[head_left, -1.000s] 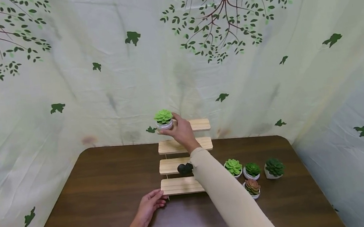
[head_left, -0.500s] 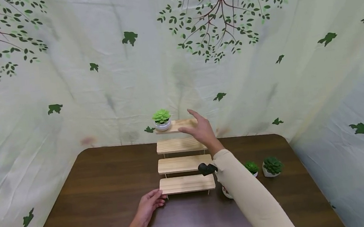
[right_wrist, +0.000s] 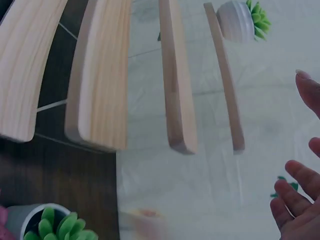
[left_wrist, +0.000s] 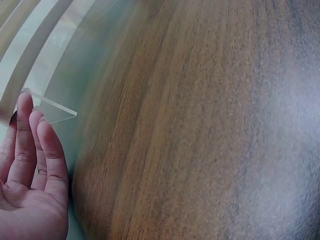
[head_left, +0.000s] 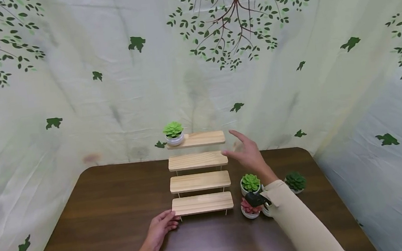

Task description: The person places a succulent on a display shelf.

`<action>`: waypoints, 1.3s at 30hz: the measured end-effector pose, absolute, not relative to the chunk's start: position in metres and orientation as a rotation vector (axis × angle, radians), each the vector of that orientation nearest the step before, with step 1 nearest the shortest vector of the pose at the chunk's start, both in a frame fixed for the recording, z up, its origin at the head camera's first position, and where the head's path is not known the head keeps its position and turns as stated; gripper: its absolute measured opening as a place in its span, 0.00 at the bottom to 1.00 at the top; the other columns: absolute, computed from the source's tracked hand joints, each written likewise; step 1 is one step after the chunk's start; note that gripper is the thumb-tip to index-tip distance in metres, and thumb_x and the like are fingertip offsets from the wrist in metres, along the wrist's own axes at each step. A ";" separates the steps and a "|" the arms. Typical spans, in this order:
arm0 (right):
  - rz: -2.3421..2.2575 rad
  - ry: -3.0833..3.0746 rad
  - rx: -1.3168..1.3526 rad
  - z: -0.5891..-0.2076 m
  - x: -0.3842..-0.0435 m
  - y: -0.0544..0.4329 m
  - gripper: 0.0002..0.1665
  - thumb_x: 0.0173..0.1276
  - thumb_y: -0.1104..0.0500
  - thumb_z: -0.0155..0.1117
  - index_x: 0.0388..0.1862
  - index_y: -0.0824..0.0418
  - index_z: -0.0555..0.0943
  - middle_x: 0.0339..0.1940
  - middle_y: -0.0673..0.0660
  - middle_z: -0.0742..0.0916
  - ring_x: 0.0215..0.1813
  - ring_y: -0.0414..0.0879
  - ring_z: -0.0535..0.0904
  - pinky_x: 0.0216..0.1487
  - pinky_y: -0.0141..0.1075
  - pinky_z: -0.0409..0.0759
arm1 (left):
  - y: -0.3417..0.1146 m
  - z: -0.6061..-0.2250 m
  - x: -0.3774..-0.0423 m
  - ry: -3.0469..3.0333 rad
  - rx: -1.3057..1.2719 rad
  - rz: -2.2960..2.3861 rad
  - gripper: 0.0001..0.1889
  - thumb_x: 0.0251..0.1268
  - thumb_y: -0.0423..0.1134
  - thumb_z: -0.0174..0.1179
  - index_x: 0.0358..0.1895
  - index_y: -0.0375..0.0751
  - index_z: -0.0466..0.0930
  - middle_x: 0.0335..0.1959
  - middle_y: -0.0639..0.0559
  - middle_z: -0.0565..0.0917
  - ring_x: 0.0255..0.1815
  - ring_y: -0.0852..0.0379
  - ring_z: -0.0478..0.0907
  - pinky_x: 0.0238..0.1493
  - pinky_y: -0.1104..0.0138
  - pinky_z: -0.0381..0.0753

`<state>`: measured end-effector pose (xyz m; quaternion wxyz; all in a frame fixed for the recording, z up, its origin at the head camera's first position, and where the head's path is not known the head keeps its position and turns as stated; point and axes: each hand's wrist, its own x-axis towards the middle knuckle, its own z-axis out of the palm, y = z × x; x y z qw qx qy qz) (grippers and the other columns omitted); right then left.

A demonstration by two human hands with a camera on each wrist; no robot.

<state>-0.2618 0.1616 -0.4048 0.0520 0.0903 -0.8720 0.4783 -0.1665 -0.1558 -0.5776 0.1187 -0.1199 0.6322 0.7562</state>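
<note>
A wooden tiered shelf stand [head_left: 202,204] with several pale boards on thin clear supports stands mid-table. My left hand [head_left: 157,229] holds the near left corner of its lowest board; in the left wrist view the fingers [left_wrist: 52,155] are nearly straight, right by the clear support [left_wrist: 60,107]. On the left end of the top board sits a bright green potted succulent [head_left: 174,132] in a white pot. My right hand [head_left: 251,156] is in the air just right of the upper boards, thumb and fingers spread, nothing between them.
Right of the stand are a bright green succulent [head_left: 250,183], a reddish succulent [head_left: 250,209] and a dark green succulent [head_left: 295,181], all potted. My right sleeve partly hides this group. A leaf-printed cloth [head_left: 125,109] hangs behind the brown table [head_left: 113,204].
My right hand has let go of the bright green succulent on the top board's left end and moved right and down, off the stand. My left hand stays at the lowest board.
</note>
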 end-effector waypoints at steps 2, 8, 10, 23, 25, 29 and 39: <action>1.467 -2.655 0.238 -0.409 -0.257 0.167 0.46 0.59 0.45 0.72 0.73 0.47 0.63 0.75 0.54 0.65 0.75 0.55 0.57 0.68 0.59 0.61 | -0.157 -0.578 -0.166 1.845 -0.360 2.218 0.13 0.70 0.34 0.56 0.49 0.26 0.74 0.32 0.47 0.85 0.29 0.60 0.79 0.35 0.69 0.80; 1.473 -2.643 0.162 -0.422 -0.242 0.185 0.45 0.58 0.43 0.72 0.72 0.48 0.65 0.74 0.57 0.66 0.74 0.57 0.58 0.66 0.61 0.61 | -0.158 -0.577 -0.166 1.853 -0.341 2.221 0.13 0.70 0.34 0.55 0.50 0.25 0.74 0.33 0.47 0.85 0.30 0.60 0.80 0.36 0.69 0.81; 1.475 -2.624 0.149 -0.429 -0.235 0.193 0.44 0.58 0.44 0.72 0.72 0.50 0.66 0.73 0.57 0.67 0.73 0.58 0.59 0.66 0.61 0.61 | -0.157 -0.577 -0.166 1.848 -0.323 2.220 0.14 0.70 0.34 0.55 0.50 0.24 0.74 0.33 0.47 0.85 0.30 0.60 0.80 0.36 0.69 0.81; 1.549 -2.406 0.176 -0.461 -0.186 0.219 0.32 0.60 0.65 0.70 0.63 0.69 0.72 0.61 0.68 0.77 0.64 0.62 0.68 0.64 0.58 0.63 | -0.158 -0.574 -0.167 1.864 -0.303 2.202 0.16 0.70 0.34 0.55 0.52 0.22 0.71 0.34 0.45 0.85 0.32 0.58 0.80 0.38 0.69 0.81; 1.569 -2.375 0.159 -0.466 -0.180 0.221 0.32 0.59 0.69 0.70 0.62 0.72 0.72 0.60 0.70 0.77 0.63 0.64 0.69 0.62 0.58 0.64 | -0.158 -0.575 -0.167 1.863 -0.315 2.211 0.15 0.69 0.33 0.55 0.52 0.22 0.72 0.34 0.45 0.85 0.32 0.58 0.80 0.37 0.68 0.81; 1.590 -2.331 0.055 -0.497 -0.177 0.233 0.31 0.57 0.67 0.72 0.61 0.68 0.74 0.59 0.67 0.78 0.62 0.59 0.70 0.61 0.54 0.64 | -0.159 -0.574 -0.165 1.866 -0.315 2.205 0.15 0.69 0.33 0.55 0.51 0.22 0.72 0.34 0.45 0.85 0.32 0.58 0.80 0.37 0.69 0.80; 1.616 -2.115 -0.122 -0.543 -0.151 0.249 0.30 0.55 0.71 0.72 0.58 0.69 0.76 0.54 0.68 0.81 0.55 0.35 0.73 0.58 0.23 0.65 | -0.158 -0.576 -0.166 1.877 -0.284 2.188 0.17 0.70 0.34 0.55 0.52 0.21 0.71 0.33 0.48 0.85 0.32 0.58 0.80 0.38 0.69 0.80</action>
